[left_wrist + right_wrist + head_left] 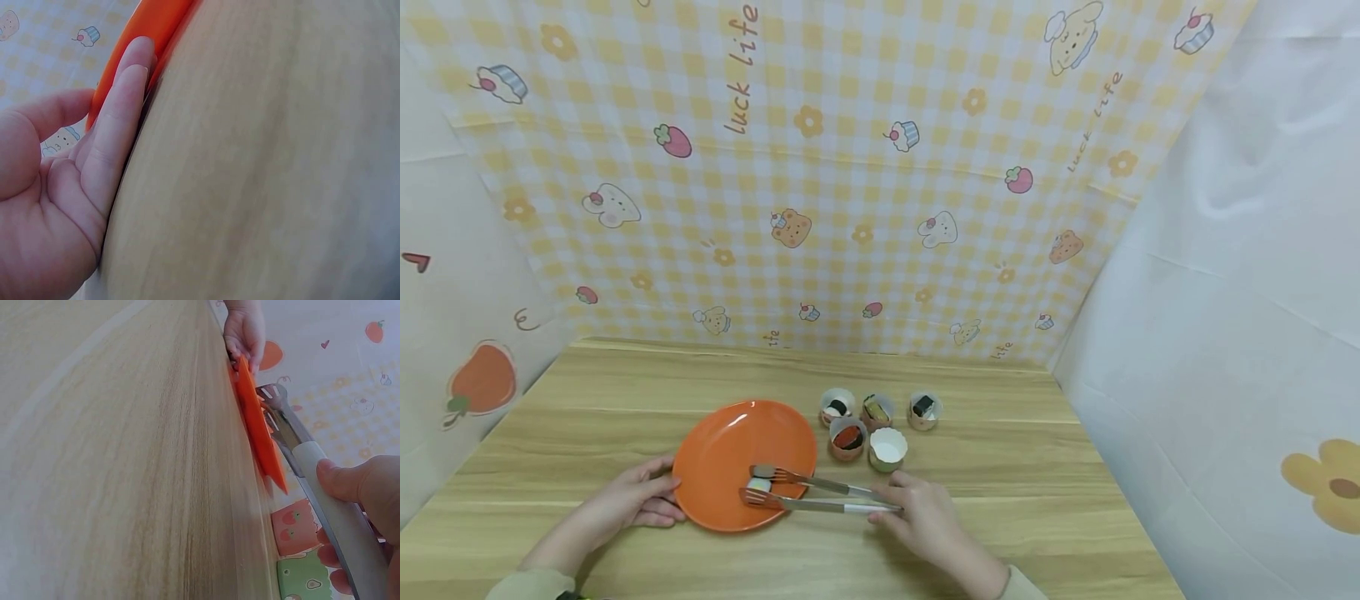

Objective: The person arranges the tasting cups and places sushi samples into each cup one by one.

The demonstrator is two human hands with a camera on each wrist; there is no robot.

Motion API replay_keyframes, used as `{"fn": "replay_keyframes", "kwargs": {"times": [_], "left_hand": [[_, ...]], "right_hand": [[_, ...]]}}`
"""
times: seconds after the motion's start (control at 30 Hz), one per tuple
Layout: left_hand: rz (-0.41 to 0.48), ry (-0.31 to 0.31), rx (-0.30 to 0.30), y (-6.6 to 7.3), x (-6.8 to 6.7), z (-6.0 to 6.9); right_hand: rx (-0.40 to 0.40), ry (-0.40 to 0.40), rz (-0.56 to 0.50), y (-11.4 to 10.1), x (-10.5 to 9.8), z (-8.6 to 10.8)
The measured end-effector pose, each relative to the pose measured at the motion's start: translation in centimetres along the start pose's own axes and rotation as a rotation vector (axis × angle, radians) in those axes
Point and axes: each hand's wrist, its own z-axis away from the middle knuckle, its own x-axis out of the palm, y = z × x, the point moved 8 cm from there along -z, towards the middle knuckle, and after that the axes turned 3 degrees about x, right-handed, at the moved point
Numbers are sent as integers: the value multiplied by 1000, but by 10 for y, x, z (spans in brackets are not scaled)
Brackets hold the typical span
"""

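Observation:
My left hand [638,493] holds the left rim of an orange plate [722,454], thumb on the edge and fingers along its underside in the left wrist view. In my right hand [921,512] is a pair of metal tongs [827,505] with pale handles and slotted, fork-like tips. The tips reach over the plate on either side of a small, whitish toy sushi piece [760,485]. Whether they press on it I cannot tell. Just beyond the right hand stands a green paper cup [887,454], its white inside showing.
Several more paper cups stand right of the plate: one with a red-topped sushi piece [847,439], others with a black-and-white piece [836,408], a yellowish piece [876,409] and a black-wrapped piece [923,407]. A checked cloth [850,183] hangs behind the wooden table [1015,500].

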Motion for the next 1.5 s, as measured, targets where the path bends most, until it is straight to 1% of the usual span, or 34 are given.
{"fn": "replay_keyframes", "kwargs": {"times": [0.37,0.8,1.1,1.37,1.5], "left_hand": [[-3,12,-8,-1,0,0],[-5,11,-9,-2,-2,-1],[-8,5,7,1,-1,-1],[-15,13,5,1,0,-1],[-14,15,3,0,0,0]], "right_hand": [[27,-4,-30,1,-2,1],[20,18,-49,0,-9,3],[6,88,-76,1,-18,4],[33,98,-78,4,-23,6],[26,113,-72,4,-25,7]]}}
